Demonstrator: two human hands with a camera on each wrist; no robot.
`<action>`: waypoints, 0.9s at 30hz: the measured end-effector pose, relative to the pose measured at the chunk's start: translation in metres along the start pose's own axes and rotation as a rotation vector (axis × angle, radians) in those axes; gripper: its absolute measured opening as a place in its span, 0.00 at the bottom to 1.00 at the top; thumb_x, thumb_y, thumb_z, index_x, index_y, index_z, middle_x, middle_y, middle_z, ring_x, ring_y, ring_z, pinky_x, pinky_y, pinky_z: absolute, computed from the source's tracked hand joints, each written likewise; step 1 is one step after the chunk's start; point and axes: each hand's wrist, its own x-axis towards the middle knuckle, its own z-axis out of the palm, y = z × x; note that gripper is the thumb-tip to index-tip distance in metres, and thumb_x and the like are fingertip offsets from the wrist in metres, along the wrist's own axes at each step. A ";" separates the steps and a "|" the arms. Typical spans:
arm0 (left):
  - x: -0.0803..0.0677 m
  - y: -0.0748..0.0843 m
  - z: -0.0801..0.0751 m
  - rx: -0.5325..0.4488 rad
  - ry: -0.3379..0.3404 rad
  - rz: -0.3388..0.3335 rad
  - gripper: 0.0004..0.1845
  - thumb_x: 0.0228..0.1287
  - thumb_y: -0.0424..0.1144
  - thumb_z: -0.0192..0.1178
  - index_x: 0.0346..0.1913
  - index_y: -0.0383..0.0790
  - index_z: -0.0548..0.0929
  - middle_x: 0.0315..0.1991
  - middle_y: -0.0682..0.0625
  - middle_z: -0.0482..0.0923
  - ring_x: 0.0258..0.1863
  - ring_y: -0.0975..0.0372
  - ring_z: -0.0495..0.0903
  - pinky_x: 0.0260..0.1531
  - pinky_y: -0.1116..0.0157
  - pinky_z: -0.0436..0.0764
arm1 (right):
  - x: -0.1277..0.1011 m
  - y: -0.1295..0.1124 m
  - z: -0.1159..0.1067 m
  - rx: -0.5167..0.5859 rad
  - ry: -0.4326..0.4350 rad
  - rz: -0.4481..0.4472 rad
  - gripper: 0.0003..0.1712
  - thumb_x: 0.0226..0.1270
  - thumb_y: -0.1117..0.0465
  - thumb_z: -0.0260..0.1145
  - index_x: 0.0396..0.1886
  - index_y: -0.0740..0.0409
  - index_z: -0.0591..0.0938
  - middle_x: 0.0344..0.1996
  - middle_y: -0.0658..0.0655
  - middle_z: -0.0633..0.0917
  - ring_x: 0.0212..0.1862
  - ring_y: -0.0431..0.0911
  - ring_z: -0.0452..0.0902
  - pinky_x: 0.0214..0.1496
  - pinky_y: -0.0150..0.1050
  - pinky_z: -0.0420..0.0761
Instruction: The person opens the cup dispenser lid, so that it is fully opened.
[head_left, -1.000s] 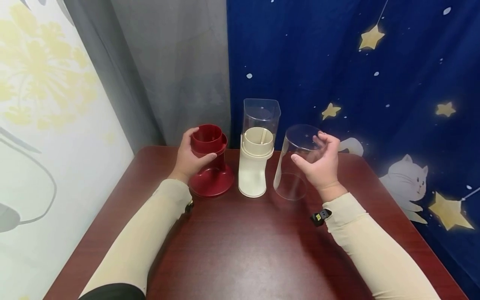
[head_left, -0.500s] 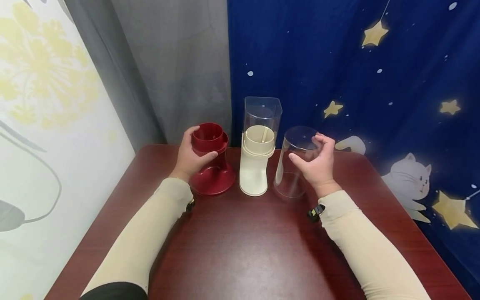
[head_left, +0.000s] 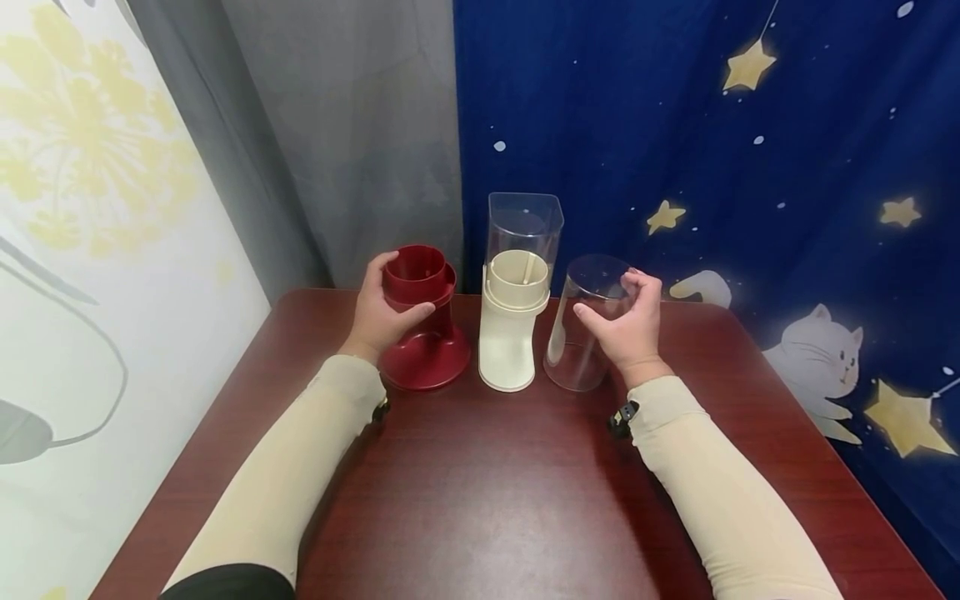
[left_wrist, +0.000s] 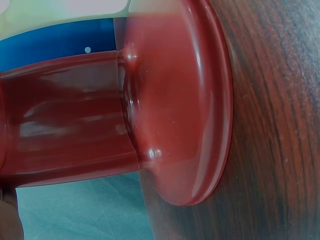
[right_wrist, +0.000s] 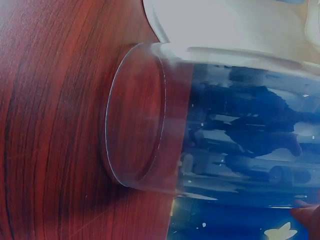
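Note:
My left hand (head_left: 377,315) grips the upper cup of a red plastic stand (head_left: 427,362), thumb at the front, fingers round its left side. The stand is upright on the table; its round base and neck fill the left wrist view. My right hand (head_left: 632,332) holds a clear plastic cylinder (head_left: 573,354) near its top rim, thumb in front and fingers behind. The cylinder's lower rim (right_wrist: 111,115) is close over the table in the right wrist view. Between the hands stands a cream plastic stand (head_left: 506,354) with a round cup on top.
A clear squared container (head_left: 543,225) rises behind the cream stand's cup. The dark red wooden table (head_left: 480,500) ends just behind these things. Beyond it hang a grey curtain (head_left: 352,142) and a blue star-patterned curtain (head_left: 600,108); a white patterned surface (head_left: 90,292) is at left.
My right hand has moved a little left and down with the clear cylinder, bringing it closer to the cream stand. The left hand and red stand have stayed in place.

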 end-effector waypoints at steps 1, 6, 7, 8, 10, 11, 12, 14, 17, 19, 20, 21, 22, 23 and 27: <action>0.000 0.000 0.000 0.000 0.000 0.001 0.50 0.57 0.37 0.78 0.79 0.47 0.60 0.76 0.44 0.66 0.73 0.50 0.68 0.62 0.44 0.83 | 0.000 0.001 0.000 0.004 0.002 0.002 0.50 0.48 0.72 0.84 0.66 0.68 0.62 0.69 0.64 0.67 0.76 0.49 0.67 0.74 0.34 0.73; 0.001 0.000 0.000 -0.005 0.002 -0.002 0.50 0.57 0.36 0.79 0.79 0.47 0.60 0.76 0.45 0.66 0.73 0.50 0.67 0.62 0.44 0.83 | 0.001 0.004 -0.001 0.020 0.004 -0.003 0.49 0.48 0.71 0.84 0.64 0.68 0.63 0.68 0.62 0.67 0.75 0.47 0.68 0.68 0.28 0.76; 0.001 0.001 0.000 -0.007 0.001 -0.002 0.51 0.57 0.36 0.79 0.79 0.47 0.60 0.76 0.45 0.66 0.73 0.50 0.67 0.62 0.44 0.83 | 0.001 0.004 -0.001 0.028 0.003 -0.002 0.48 0.48 0.71 0.84 0.64 0.69 0.63 0.68 0.62 0.67 0.75 0.47 0.68 0.66 0.28 0.77; 0.001 0.001 0.000 -0.009 0.000 -0.001 0.51 0.57 0.37 0.79 0.79 0.47 0.60 0.76 0.45 0.66 0.73 0.50 0.67 0.62 0.44 0.83 | 0.002 0.004 0.000 0.032 0.004 -0.003 0.48 0.48 0.72 0.84 0.64 0.69 0.63 0.68 0.62 0.67 0.75 0.47 0.68 0.65 0.27 0.78; 0.000 0.001 0.000 -0.012 0.001 0.003 0.51 0.57 0.37 0.79 0.79 0.47 0.60 0.76 0.45 0.66 0.73 0.50 0.67 0.62 0.44 0.82 | 0.002 0.004 0.000 0.051 0.003 -0.001 0.48 0.48 0.73 0.83 0.64 0.70 0.63 0.67 0.62 0.67 0.74 0.47 0.69 0.62 0.27 0.80; 0.000 0.002 0.000 -0.014 0.002 0.005 0.50 0.56 0.37 0.79 0.79 0.47 0.60 0.76 0.45 0.66 0.73 0.50 0.67 0.62 0.43 0.82 | 0.002 0.004 0.000 0.056 0.001 0.001 0.48 0.48 0.73 0.83 0.64 0.70 0.63 0.67 0.62 0.67 0.74 0.47 0.69 0.61 0.27 0.81; 0.000 0.001 0.000 -0.015 0.003 0.009 0.51 0.56 0.37 0.79 0.79 0.47 0.60 0.76 0.45 0.66 0.73 0.50 0.67 0.63 0.43 0.82 | 0.003 0.004 0.000 0.056 0.000 0.002 0.48 0.48 0.73 0.83 0.65 0.69 0.63 0.67 0.62 0.67 0.73 0.47 0.70 0.60 0.26 0.81; 0.000 0.001 0.000 -0.014 0.005 0.014 0.51 0.56 0.37 0.79 0.79 0.49 0.60 0.76 0.45 0.66 0.73 0.49 0.67 0.63 0.42 0.82 | 0.002 0.003 0.000 0.037 0.001 0.001 0.49 0.48 0.72 0.84 0.65 0.69 0.63 0.67 0.63 0.68 0.73 0.47 0.70 0.63 0.26 0.79; 0.000 0.002 0.000 -0.012 0.006 0.015 0.50 0.57 0.37 0.79 0.79 0.48 0.60 0.76 0.45 0.66 0.73 0.50 0.67 0.63 0.43 0.82 | 0.002 0.003 -0.001 -0.002 -0.001 0.003 0.49 0.48 0.70 0.85 0.65 0.68 0.64 0.67 0.63 0.68 0.74 0.47 0.69 0.69 0.29 0.75; 0.000 0.003 0.000 -0.008 0.004 0.013 0.50 0.57 0.37 0.78 0.79 0.47 0.60 0.76 0.45 0.66 0.73 0.50 0.67 0.63 0.43 0.82 | 0.002 0.003 -0.002 -0.031 -0.008 0.006 0.50 0.48 0.68 0.85 0.66 0.67 0.64 0.67 0.64 0.68 0.75 0.48 0.69 0.73 0.32 0.73; 0.001 0.002 0.000 -0.007 0.003 0.013 0.50 0.57 0.36 0.78 0.78 0.46 0.60 0.76 0.45 0.66 0.73 0.51 0.67 0.63 0.44 0.82 | 0.001 0.003 -0.002 -0.041 -0.015 0.008 0.50 0.49 0.67 0.85 0.66 0.67 0.64 0.68 0.64 0.68 0.75 0.48 0.69 0.74 0.35 0.73; 0.001 0.002 -0.001 -0.006 0.001 0.012 0.49 0.57 0.36 0.78 0.78 0.46 0.60 0.76 0.44 0.66 0.73 0.51 0.67 0.63 0.44 0.82 | 0.001 0.003 -0.003 -0.057 -0.023 0.012 0.50 0.50 0.66 0.85 0.67 0.67 0.63 0.68 0.64 0.68 0.76 0.49 0.68 0.76 0.38 0.72; 0.001 0.001 0.000 -0.006 0.000 0.013 0.50 0.57 0.36 0.78 0.78 0.45 0.60 0.76 0.44 0.66 0.73 0.51 0.67 0.63 0.44 0.82 | 0.001 0.003 -0.004 -0.073 -0.033 0.014 0.51 0.50 0.64 0.86 0.68 0.66 0.63 0.69 0.64 0.68 0.76 0.50 0.68 0.77 0.40 0.71; 0.002 0.000 0.000 -0.004 0.000 0.012 0.50 0.57 0.36 0.78 0.79 0.46 0.60 0.76 0.44 0.66 0.73 0.50 0.67 0.63 0.44 0.82 | 0.001 0.004 -0.005 -0.088 -0.042 0.015 0.52 0.51 0.63 0.86 0.69 0.65 0.62 0.70 0.64 0.68 0.77 0.50 0.67 0.78 0.43 0.71; 0.009 -0.019 0.002 -0.007 0.005 0.014 0.52 0.56 0.37 0.79 0.80 0.51 0.59 0.77 0.46 0.65 0.74 0.50 0.66 0.63 0.42 0.82 | 0.000 0.002 -0.010 -0.176 -0.062 0.004 0.58 0.51 0.57 0.86 0.76 0.59 0.60 0.74 0.63 0.66 0.79 0.53 0.64 0.82 0.49 0.63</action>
